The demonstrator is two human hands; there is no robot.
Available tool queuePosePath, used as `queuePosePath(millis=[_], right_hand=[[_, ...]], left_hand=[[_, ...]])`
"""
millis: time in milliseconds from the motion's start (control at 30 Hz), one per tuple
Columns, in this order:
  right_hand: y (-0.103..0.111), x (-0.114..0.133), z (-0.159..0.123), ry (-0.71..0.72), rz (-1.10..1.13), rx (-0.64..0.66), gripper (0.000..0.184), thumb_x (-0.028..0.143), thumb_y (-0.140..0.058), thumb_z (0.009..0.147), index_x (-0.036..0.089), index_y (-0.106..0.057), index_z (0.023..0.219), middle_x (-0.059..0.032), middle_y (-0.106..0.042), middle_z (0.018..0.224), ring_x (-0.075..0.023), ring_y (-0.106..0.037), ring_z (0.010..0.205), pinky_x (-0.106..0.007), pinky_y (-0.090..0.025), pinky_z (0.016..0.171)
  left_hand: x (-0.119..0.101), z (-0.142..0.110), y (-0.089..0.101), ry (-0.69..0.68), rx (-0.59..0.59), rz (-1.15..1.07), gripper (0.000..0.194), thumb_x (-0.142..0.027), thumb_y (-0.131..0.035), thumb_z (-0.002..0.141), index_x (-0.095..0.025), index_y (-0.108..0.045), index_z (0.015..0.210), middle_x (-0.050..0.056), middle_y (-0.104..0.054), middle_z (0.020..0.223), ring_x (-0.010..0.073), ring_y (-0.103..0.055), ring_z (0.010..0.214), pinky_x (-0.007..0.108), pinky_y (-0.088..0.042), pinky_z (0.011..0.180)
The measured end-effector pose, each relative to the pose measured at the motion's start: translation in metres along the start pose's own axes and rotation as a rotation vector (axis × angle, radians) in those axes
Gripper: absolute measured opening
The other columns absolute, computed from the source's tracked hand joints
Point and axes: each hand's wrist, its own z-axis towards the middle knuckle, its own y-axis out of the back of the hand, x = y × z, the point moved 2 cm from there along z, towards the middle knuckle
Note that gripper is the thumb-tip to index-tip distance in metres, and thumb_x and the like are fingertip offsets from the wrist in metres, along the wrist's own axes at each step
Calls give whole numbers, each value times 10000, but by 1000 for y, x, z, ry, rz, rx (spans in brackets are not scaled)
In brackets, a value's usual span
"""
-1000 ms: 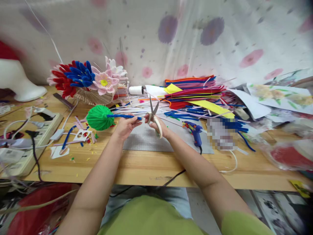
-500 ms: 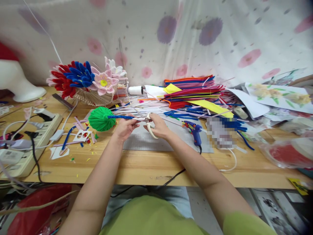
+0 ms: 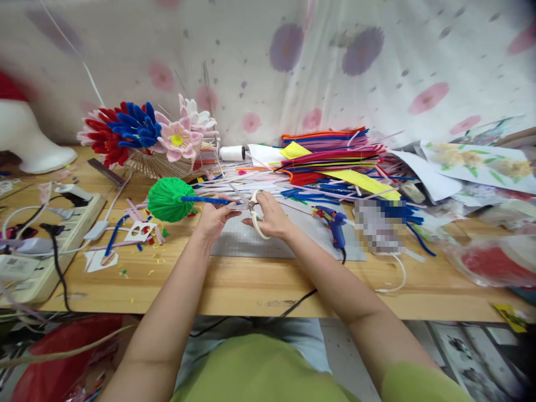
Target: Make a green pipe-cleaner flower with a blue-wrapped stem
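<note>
My left hand (image 3: 215, 219) pinches a blue fuzzy stem (image 3: 201, 199), which looks like a pipe cleaner. A round green pleated piece (image 3: 170, 200) sits on the stem's left end, over the table. In my right hand (image 3: 270, 216) is a pair of scissors (image 3: 253, 214) with cream handles, its blades parted and pointing left towards my left fingertips. The stem's right end lies close to the blades; whether they touch it I cannot tell. Both hands are above a grey cutting mat (image 3: 234, 245).
A blue glue gun (image 3: 335, 223) lies right of my right hand. Bundles of coloured pipe cleaners (image 3: 330, 159) and a white thread spool (image 3: 231, 153) lie behind. Fuzzy flowers (image 3: 138, 127) stand back left, a power strip (image 3: 79, 229) at left. Paper scraps (image 3: 101, 261) litter the table.
The scissors' blades have opened wider and the right fingers have spread. The green piece and its blue stem have shifted slightly left.
</note>
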Motion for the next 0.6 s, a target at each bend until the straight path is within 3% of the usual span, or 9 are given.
queuePosePath(millis=[300, 367, 467, 533, 600], right_hand=[[12, 2, -5, -55, 37, 139, 374, 512, -580, 676, 178, -502, 824, -56, -530, 817, -181, -462, 762, -316, -364, 707], [13, -4, -7, -204, 163, 106, 330, 504, -535, 712, 187, -495, 793, -28, -532, 777, -158, -467, 726, -296, -359, 682], [6, -10, -7, -473, 548, 16, 320, 511, -425, 773, 196, -468, 812, 5, -513, 711, -129, -478, 647, -269, -369, 616], [0, -8, -4, -549, 774, 24, 337, 529, -425, 760, 200, -450, 825, 21, -486, 678, -118, -474, 591, -263, -377, 581], [-4, -4, -1, -539, 806, 66, 345, 538, -464, 731, 201, -446, 800, 35, -457, 648, -110, -454, 560, -262, -379, 572]], left_hand=[[-5, -2, 4, -191, -25, 140, 307, -231, -757, 538, -157, -506, 699, -11, -641, 685, 128, -634, 671, 265, -531, 611], [-6, -1, 4, -212, -23, 187, 302, -241, -751, 547, -155, -502, 694, -3, -645, 688, 141, -641, 684, 287, -533, 630], [-7, 0, 0, -248, -16, 272, 293, -246, -747, 552, -152, -504, 685, 7, -645, 682, 155, -648, 700, 289, -527, 642], [-8, 0, -3, -261, -19, 301, 287, -240, -748, 551, -151, -508, 681, 7, -643, 675, 150, -646, 692, 276, -520, 635], [-9, 0, -5, -255, -32, 302, 286, -237, -749, 548, -154, -509, 680, 2, -638, 666, 143, -641, 673, 268, -515, 624]])
